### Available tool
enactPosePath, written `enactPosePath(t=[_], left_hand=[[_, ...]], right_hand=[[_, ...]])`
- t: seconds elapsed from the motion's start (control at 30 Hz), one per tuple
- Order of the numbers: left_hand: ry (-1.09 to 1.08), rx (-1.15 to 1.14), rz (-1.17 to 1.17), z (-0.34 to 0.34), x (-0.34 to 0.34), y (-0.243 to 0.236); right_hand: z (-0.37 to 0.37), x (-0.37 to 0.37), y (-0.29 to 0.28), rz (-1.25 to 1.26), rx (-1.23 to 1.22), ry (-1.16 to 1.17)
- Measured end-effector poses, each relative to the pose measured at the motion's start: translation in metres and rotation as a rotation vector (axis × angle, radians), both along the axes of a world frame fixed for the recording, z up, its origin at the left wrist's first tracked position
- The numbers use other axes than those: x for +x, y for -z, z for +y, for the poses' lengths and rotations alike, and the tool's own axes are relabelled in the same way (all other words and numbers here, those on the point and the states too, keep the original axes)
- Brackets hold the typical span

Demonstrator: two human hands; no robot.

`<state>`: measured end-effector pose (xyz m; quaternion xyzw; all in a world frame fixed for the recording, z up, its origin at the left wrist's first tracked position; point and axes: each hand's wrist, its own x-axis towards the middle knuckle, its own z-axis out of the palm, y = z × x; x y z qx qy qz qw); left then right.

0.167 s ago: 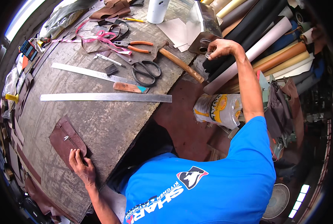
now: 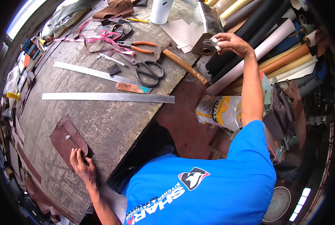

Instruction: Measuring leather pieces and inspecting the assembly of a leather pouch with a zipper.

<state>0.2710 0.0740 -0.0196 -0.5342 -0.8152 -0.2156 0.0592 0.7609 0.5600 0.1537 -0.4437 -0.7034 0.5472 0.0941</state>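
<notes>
My left hand point(image 2: 83, 168) rests with fingertips spread on a brown leather piece point(image 2: 68, 133) that has a silver zipper, at the table's lower left. At the upper right, my right hand point(image 2: 230, 45) grips a small, light-coloured cap-like piece point(image 2: 212, 42), its exact form partly hidden by the fingers. It is just above and right of the round opening of a metal can point(image 2: 207, 20) at the table's edge. Paper or leather pieces point(image 2: 173, 32) lie beside the can.
The worktable point(image 2: 92, 118) holds steel rulers point(image 2: 107, 96), black scissors point(image 2: 148, 73), a hammer point(image 2: 186, 65), orange pliers point(image 2: 139, 48), pink tape point(image 2: 111, 41) and a white cylinder point(image 2: 160, 9). Material rolls point(image 2: 257, 54), a plastic sack point(image 2: 218, 110) and a fan point(image 2: 278, 202) are right of it.
My right hand has lifted slightly up and to the right, away from the can's opening, which now shows uncovered. My left hand stays on the leather piece.
</notes>
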Motion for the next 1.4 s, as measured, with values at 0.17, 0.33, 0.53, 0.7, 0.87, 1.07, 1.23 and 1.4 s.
enactPosePath(t=[0.17, 0.33, 0.53, 0.7, 0.87, 1.07, 1.23, 1.4], left_hand=[[0.006, 0.0, -0.003, 0.001, 0.0, 0.0], [-0.022, 0.003, -0.043, -0.002, 0.0, 0.001], [-0.015, -0.012, -0.033, -0.001, -0.001, -0.001], [-0.003, -0.016, -0.002, 0.001, -0.001, -0.001], [-0.003, -0.023, 0.003, 0.0, -0.001, 0.0], [-0.017, -0.024, -0.012, 0.001, -0.001, 0.001], [-0.016, -0.027, -0.006, 0.0, -0.001, 0.001], [-0.01, -0.022, -0.006, 0.002, -0.001, 0.001]], right_hand=[[0.024, -0.018, -0.007, -0.047, 0.801, 0.367], [0.034, -0.036, 0.043, -0.498, 1.273, 0.343], [0.028, -0.023, 0.065, -0.307, 1.499, 0.426], [-0.019, -0.016, 0.085, -0.201, 1.434, 0.736], [-0.019, -0.053, 0.087, -0.261, 1.127, 0.891], [-0.003, -0.089, 0.094, -0.335, 1.036, 1.051], [-0.001, -0.074, 0.102, -0.272, 1.126, 0.868], [0.0, -0.069, 0.098, -0.335, 1.094, 0.811]])
